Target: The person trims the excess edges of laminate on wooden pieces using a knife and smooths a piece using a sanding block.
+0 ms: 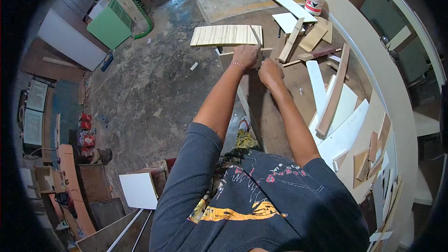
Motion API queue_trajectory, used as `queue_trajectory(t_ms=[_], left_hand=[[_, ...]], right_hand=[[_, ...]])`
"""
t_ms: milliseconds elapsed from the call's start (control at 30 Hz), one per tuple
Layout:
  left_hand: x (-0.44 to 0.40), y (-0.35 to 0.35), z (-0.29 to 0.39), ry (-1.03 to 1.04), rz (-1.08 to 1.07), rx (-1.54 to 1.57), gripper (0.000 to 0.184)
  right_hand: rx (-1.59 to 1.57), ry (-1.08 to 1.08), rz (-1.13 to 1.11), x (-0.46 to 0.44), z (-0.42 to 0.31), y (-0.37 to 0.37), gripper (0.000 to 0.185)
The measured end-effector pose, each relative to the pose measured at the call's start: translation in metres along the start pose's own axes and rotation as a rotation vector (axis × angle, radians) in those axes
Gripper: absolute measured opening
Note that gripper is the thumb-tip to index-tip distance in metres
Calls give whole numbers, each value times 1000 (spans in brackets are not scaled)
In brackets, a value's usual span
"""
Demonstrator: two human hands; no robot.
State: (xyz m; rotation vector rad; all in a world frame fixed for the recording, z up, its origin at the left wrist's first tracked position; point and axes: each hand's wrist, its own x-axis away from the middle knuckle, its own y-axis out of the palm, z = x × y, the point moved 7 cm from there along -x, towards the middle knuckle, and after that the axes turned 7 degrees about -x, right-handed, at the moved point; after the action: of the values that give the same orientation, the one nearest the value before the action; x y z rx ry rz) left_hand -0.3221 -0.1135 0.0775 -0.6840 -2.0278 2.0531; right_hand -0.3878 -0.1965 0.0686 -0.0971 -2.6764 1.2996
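Note:
A board with striped wood grain lies across the edge of the brown work table, its left part sticking out over the floor. Just below its right end is my left hand, its fingers curled round something I cannot make out. Close beside it on the right, my right hand is closed too, and what it holds is hidden. A thin dark strip crosses the board's right end above my left hand. Wooden strips lie to the right of my hands.
A white glue tub stands at the table's back. White offcuts and a long wooden bar lie on the right, inside a large curved panel. A green box stands on the floor at the upper left.

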Motion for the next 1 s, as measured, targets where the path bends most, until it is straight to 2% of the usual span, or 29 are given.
queue_trajectory(t_ms=[33, 100, 200, 400, 500, 733, 833, 1000], left_hand=[[-2, 5, -4, -21, -9, -35, 23], [-12, 2, -7, -9, 17, -28, 24], [-6, 3, -4, -13, -31, 16, 23], [6, 3, 3, 9, 16, 45, 23], [3, 1, -3, -17, 43, 55, 22], [-4, -6, -4, -13, 6, 32, 20], [1, -9, -3, -14, 3, 21, 20], [9, -9, 4, -14, -53, -27, 18]], right_hand=[[-9, -11, -52, 14, -5, -2, 27], [8, -45, 67, 33, 14, 4, 30], [20, 34, 54, 72, 19, -7, 31], [-61, -58, 86, 10, 8, 7, 28], [-38, 38, 142, -19, 5, 12, 26], [-3, -13, 22, 21, 10, 8, 26], [16, -23, 52, 57, 15, 0, 25], [-20, -11, 79, 19, 13, 3, 28]])
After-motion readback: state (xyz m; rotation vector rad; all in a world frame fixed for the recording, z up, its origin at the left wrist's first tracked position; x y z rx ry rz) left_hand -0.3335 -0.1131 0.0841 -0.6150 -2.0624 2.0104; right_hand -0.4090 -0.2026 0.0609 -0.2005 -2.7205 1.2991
